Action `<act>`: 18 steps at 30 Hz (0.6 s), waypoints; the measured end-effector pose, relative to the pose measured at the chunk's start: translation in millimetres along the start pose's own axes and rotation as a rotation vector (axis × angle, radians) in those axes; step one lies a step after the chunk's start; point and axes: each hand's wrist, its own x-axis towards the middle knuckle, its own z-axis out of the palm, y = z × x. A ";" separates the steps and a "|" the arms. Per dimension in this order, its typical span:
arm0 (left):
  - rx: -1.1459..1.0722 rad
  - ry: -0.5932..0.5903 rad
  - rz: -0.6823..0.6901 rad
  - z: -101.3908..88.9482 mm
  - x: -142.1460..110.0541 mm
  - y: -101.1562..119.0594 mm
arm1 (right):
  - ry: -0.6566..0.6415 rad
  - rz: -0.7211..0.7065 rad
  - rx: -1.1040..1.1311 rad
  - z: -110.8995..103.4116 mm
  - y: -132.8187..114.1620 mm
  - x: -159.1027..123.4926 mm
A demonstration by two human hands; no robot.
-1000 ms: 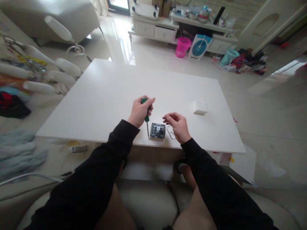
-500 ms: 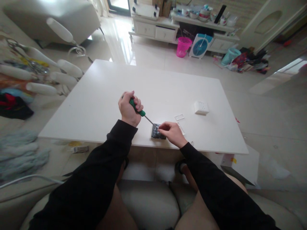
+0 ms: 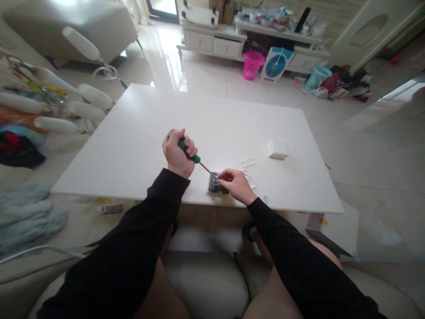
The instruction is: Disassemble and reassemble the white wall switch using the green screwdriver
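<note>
My left hand (image 3: 179,153) is wrapped around the green handle of a screwdriver (image 3: 196,158), its metal shaft slanting down to the right. The screwdriver's tip meets a small dark square electrical fitting (image 3: 217,187) at the near table edge. Over that fitting, my right hand (image 3: 236,182) has thumb and fingers pinched together beside the tip; whatever they grip is too small to make out. Just beyond the right hand lie a thin white rectangular frame (image 3: 247,163) and a second white frame (image 3: 251,181). Farther right stands a white socket box (image 3: 278,149).
The white table (image 3: 109,159) spans the space before me. A tiny clear item (image 3: 265,200) lies near its front edge. White lamp arms (image 3: 94,95) jut in at the left. Across the floor are a pink basket (image 3: 253,66) and a blue fan (image 3: 276,65).
Both hands and the screwdriver hold nearly the same pose; the screwdriver tip stays at the dark fitting. The whole view has shifted very slightly.
</note>
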 end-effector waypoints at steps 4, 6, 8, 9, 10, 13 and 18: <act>0.003 -0.003 0.007 -0.6 0.3 -0.6 | 0.013 0.010 -0.021 0.2 -0.3 0.1; 0.011 -0.002 0.015 -0.9 0.5 -0.2 | 0.012 0.008 -0.020 -0.1 -0.2 -0.2; 0.027 -0.008 0.021 -0.7 0.1 0.2 | -0.001 0.001 -0.016 -0.4 0.3 -0.5; 0.039 -0.013 0.023 -0.5 -0.4 0.3 | -0.006 -0.001 -0.017 -0.5 0.6 -0.5; 0.052 -0.017 0.026 -0.1 -1.0 0.4 | -0.009 0.000 -0.020 -0.6 0.9 -0.5; 0.085 -0.024 0.035 1.1 -2.8 0.1 | -0.008 0.002 -0.029 -0.5 1.9 -0.1; 0.073 -0.039 0.036 0.6 -2.5 -0.7 | -0.014 -0.002 -0.004 0.3 4.1 0.5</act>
